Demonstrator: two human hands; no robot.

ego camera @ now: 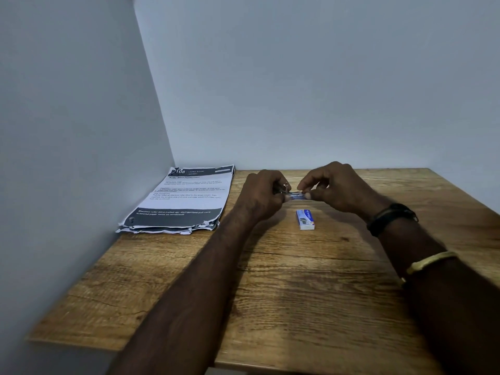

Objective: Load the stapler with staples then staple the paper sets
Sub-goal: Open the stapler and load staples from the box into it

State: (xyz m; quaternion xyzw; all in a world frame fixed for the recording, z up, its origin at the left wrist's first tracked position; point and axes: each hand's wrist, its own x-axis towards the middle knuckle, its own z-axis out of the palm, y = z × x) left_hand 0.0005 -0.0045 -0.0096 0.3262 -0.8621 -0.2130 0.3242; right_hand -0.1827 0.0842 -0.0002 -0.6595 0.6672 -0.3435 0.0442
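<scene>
L hand (266,193) has its fingers curled round the left end of the stapler (296,196). R hand (335,185) pinches the other end between thumb and forefinger tips, other fingers bent above it. Both grips are tight, w/ no slack showing.

The stapler sits just right of frame centre, held between the two hands, low over the table (297,293) or touching it; can't tell which. Its long axis runs left-right across the frame, approx level. There's a shiny metal bit at the L-hand end and a blue strip along the middle. Most of the body is hidden by fingers, so which end is the nose, and whether the top is lifted, can't be made out. No loose staples can be made out.

The staple box (305,219) lies flat on the table just below the stapler, apart from both hands, long axis running roughly up-down the frame. It's white w/ a blue label, print too small to read.

The paper stack (184,201) is at centre left, pushed into the wall corner, printed side up, w/ ragged lower edges.

On the R forearm, a black band (389,217) sits at the wrist and a gold bangle (430,262) further down the frame. Both arms are cut off at the bottom edge.
</scene>
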